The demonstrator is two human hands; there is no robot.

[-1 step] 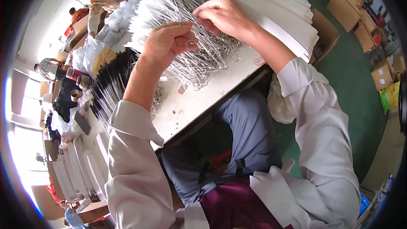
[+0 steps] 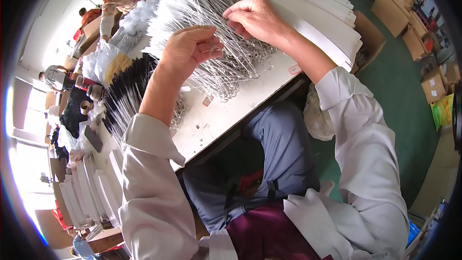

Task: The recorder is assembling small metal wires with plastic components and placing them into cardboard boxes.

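A big heap of thin wire brushes [image 2: 192, 7] lies on the table, with pale bristles toward the far side and twisted metal stems ending in small loops toward me. My left hand [image 2: 192, 48] is over the near part of the heap, fingers curled, and a wire loop shows against its fingers. To its right, my right hand [image 2: 257, 19] has thumb and forefinger brought together above the stems. Whatever sits between those fingertips is too fine to make out. Black-bristled wire brushes [image 2: 130, 91] lie left of my left forearm.
White cardboard strips [image 2: 317, 9] are stacked on the table's right, beside an open carton [image 2: 368, 38]. More white strips [image 2: 91, 188] stand at the left. Across the table sits a person in a flowered top [image 2: 122, 0]. Cartons [image 2: 392, 12] line the floor at the right.
My right hand has shifted very slightly to the right, away from the left hand. The left hand and the heap look almost the same.
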